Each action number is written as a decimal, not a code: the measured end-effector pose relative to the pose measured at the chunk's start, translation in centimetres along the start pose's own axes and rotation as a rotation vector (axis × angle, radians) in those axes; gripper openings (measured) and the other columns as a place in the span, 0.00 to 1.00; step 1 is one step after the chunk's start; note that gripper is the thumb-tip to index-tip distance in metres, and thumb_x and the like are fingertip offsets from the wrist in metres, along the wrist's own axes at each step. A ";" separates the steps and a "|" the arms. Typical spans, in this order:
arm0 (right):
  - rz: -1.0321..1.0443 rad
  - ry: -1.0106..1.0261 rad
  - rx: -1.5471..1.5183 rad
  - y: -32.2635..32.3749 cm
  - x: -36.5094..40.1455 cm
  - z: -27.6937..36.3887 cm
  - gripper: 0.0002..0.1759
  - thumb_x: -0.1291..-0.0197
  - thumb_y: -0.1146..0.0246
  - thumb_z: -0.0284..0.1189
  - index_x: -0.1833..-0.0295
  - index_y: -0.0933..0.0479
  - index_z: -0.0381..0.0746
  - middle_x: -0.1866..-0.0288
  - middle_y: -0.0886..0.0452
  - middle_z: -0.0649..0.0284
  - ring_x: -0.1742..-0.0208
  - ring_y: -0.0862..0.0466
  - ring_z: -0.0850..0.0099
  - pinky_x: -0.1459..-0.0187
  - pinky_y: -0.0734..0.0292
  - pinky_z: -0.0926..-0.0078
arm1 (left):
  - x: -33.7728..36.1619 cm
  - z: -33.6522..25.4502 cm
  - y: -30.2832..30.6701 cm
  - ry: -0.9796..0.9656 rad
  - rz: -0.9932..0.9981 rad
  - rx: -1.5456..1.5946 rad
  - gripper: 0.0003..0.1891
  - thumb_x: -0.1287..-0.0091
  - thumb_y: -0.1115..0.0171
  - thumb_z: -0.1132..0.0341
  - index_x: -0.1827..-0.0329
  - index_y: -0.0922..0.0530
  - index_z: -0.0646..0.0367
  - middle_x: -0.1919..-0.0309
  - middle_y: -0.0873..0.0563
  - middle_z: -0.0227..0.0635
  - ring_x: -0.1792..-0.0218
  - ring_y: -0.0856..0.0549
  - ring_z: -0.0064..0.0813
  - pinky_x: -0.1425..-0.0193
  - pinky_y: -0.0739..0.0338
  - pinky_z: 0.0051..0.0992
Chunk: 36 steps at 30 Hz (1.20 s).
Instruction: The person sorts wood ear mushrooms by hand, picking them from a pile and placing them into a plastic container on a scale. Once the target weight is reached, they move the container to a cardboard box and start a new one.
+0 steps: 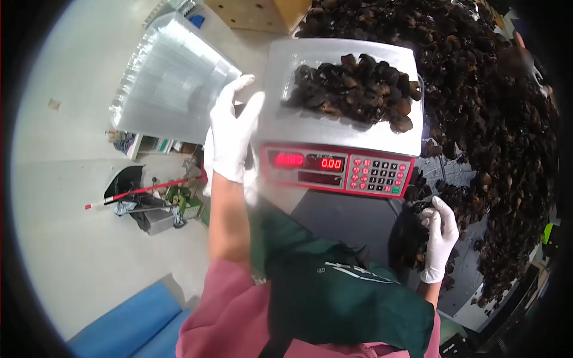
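A clear plastic tray holding dark brown, mushroom-like pieces [358, 89] rests on the steel pan [334, 134] of a digital scale with a red-framed panel [334, 170]. My left hand [234, 134], in a white glove, is at the pan's left edge, thumb and fingers apart, beside a stack of clear plastic trays [173, 83]. White-gloved too, my right hand [440, 241] is low on the right by the loose dark pieces [409, 238]. Its fingers are bent inward, and what lies between them is hard to make out.
A large heap of the same dark pieces [459, 89] spreads over the table on the right. Behind the scale stands a cardboard box [256, 15]. On the floor at left are a red pole [149, 190] and a grey bin [156, 221]. Something blue [128, 319] lies lower left.
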State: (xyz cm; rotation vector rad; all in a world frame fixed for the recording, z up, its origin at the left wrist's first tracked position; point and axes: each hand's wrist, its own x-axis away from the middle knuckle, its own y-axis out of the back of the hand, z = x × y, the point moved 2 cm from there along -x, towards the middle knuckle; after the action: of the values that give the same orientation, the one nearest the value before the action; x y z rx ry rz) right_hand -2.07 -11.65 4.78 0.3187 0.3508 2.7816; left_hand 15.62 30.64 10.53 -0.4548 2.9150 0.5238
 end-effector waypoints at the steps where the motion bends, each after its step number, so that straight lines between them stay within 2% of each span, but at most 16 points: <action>1: -0.009 0.010 0.007 -0.1 -0.1 0.2 0.16 0.23 0.44 0.17 0.35 0.19 0.33 0.54 0.13 0.63 0.58 0.17 0.80 0.56 0.21 0.81 | 0.1 -0.2 0.3 0.015 0.008 -0.019 0.20 0.30 0.30 0.71 0.35 0.17 0.62 0.39 0.13 0.38 0.49 0.14 0.24 0.42 0.21 0.25; 5: -0.001 -0.066 0.033 0.0 -1.0 2.5 0.16 0.22 0.44 0.20 0.35 0.18 0.36 0.56 0.13 0.66 0.61 0.19 0.82 0.59 0.24 0.84 | 0.0 0.4 1.1 0.030 0.064 0.033 0.20 0.29 0.30 0.70 0.35 0.17 0.62 0.43 0.11 0.37 0.52 0.14 0.21 0.44 0.20 0.25; 8: 0.024 0.027 -0.011 -0.4 -3.0 4.2 0.15 0.22 0.43 0.21 0.36 0.18 0.35 0.58 0.13 0.66 0.63 0.20 0.82 0.59 0.24 0.84 | -0.9 1.4 1.2 0.037 0.144 -0.028 0.16 0.25 0.34 0.70 0.37 0.17 0.64 0.48 0.10 0.35 0.50 0.13 0.21 0.43 0.20 0.22; 11: 0.107 0.133 -0.001 -1.3 -6.0 7.3 0.14 0.22 0.40 0.24 0.37 0.17 0.34 0.58 0.13 0.66 0.64 0.20 0.82 0.61 0.24 0.83 | -1.8 0.6 0.4 0.250 0.304 -0.083 0.16 0.24 0.36 0.66 0.37 0.17 0.63 0.55 0.10 0.33 0.62 0.14 0.17 0.59 0.21 0.18; 12: 0.096 0.094 0.004 -2.3 -6.8 8.9 0.14 0.22 0.40 0.25 0.38 0.17 0.34 0.59 0.13 0.67 0.64 0.20 0.83 0.62 0.24 0.84 | -2.2 0.9 0.0 0.200 0.352 -0.094 0.17 0.23 0.38 0.64 0.37 0.17 0.62 0.61 0.11 0.31 0.71 0.18 0.15 0.72 0.27 0.17; 13: 0.082 0.063 0.007 -3.3 -7.7 10.6 0.14 0.22 0.40 0.26 0.38 0.17 0.34 0.59 0.13 0.67 0.65 0.20 0.83 0.63 0.24 0.84 | -2.7 1.0 -0.6 0.253 0.375 -0.069 0.15 0.23 0.38 0.62 0.41 0.16 0.61 0.63 0.12 0.30 0.73 0.19 0.15 0.75 0.29 0.17; 16: 0.205 0.013 -0.042 -5.3 -11.5 11.4 0.13 0.23 0.39 0.28 0.41 0.17 0.34 0.61 0.14 0.67 0.69 0.21 0.85 0.66 0.25 0.86 | -3.9 0.5 -1.9 0.294 0.494 -0.049 0.13 0.24 0.37 0.59 0.49 0.15 0.59 0.66 0.15 0.27 0.78 0.20 0.13 0.77 0.32 0.16; 19: 0.279 -0.073 0.135 -7.8 -12.9 12.9 0.11 0.27 0.33 0.33 0.53 0.17 0.35 0.70 0.15 0.68 0.75 0.21 0.84 0.72 0.27 0.84 | -4.2 0.6 -2.7 0.310 0.516 -0.033 0.12 0.25 0.35 0.58 0.53 0.15 0.59 0.68 0.15 0.26 0.79 0.20 0.14 0.78 0.35 0.18; 20: 0.268 -0.036 0.139 -8.2 -13.5 12.2 0.11 0.28 0.32 0.34 0.57 0.18 0.36 0.72 0.16 0.67 0.76 0.20 0.84 0.72 0.27 0.84 | -4.4 0.9 -2.7 0.313 0.489 -0.049 0.12 0.30 0.33 0.61 0.57 0.14 0.63 0.67 0.11 0.34 0.76 0.16 0.26 0.70 0.22 0.25; 22: 0.255 -0.024 0.138 -8.8 -14.3 11.4 0.13 0.29 0.31 0.34 0.64 0.22 0.38 0.72 0.16 0.67 0.76 0.21 0.84 0.73 0.28 0.83 | -4.6 1.4 -2.8 0.260 0.472 -0.086 0.12 0.30 0.33 0.61 0.60 0.15 0.63 0.68 0.11 0.34 0.75 0.15 0.25 0.67 0.22 0.27; 24: 0.239 -0.008 0.108 -9.1 -14.5 11.8 0.12 0.29 0.31 0.34 0.63 0.22 0.39 0.72 0.16 0.68 0.76 0.21 0.84 0.73 0.28 0.83 | -5.0 2.0 -2.5 0.233 0.466 -0.097 0.11 0.31 0.33 0.60 0.61 0.15 0.61 0.69 0.11 0.32 0.74 0.16 0.22 0.67 0.23 0.26; 28: 0.235 0.036 0.053 -10.7 -16.0 14.2 0.12 0.28 0.32 0.33 0.62 0.23 0.39 0.72 0.18 0.69 0.75 0.22 0.83 0.73 0.29 0.83 | -6.7 2.0 -1.8 0.249 0.394 -0.011 0.11 0.29 0.33 0.60 0.57 0.16 0.58 0.69 0.12 0.30 0.73 0.20 0.18 0.69 0.23 0.25; 31: 0.264 0.109 0.018 -12.5 -18.3 16.6 0.11 0.28 0.32 0.33 0.61 0.23 0.39 0.72 0.18 0.68 0.75 0.22 0.82 0.72 0.28 0.82 | -9.0 2.2 -1.4 0.271 0.291 0.115 0.10 0.29 0.33 0.60 0.55 0.16 0.57 0.67 0.12 0.29 0.69 0.19 0.18 0.70 0.23 0.25; 32: 0.281 0.107 0.007 -13.3 -19.5 17.2 0.11 0.27 0.32 0.34 0.61 0.22 0.40 0.72 0.18 0.70 0.76 0.22 0.82 0.73 0.28 0.83 | -10.0 2.4 -1.4 0.271 0.224 0.146 0.08 0.27 0.33 0.61 0.53 0.15 0.55 0.67 0.13 0.26 0.67 0.18 0.14 0.74 0.24 0.21; 35: 0.305 0.148 -0.015 -16.0 -23.3 19.3 0.10 0.27 0.32 0.34 0.60 0.22 0.41 0.73 0.18 0.69 0.75 0.21 0.82 0.74 0.27 0.82 | -13.2 2.9 -1.2 0.169 0.088 0.317 0.08 0.26 0.33 0.61 0.53 0.15 0.55 0.63 0.13 0.25 0.63 0.17 0.15 0.73 0.22 0.21; 36: 0.308 0.178 -0.023 -16.9 -24.8 19.9 0.10 0.27 0.32 0.34 0.60 0.22 0.41 0.73 0.18 0.69 0.75 0.21 0.82 0.74 0.27 0.82 | -14.2 2.7 -1.1 0.174 0.045 0.352 0.11 0.24 0.35 0.57 0.51 0.14 0.55 0.60 0.13 0.25 0.61 0.17 0.17 0.70 0.20 0.23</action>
State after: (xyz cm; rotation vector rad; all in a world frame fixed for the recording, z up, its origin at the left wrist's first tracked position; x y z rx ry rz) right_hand 30.74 -0.43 14.51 0.1277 0.3349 3.1245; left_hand 29.59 34.41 10.36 -0.4030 3.0962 -0.0311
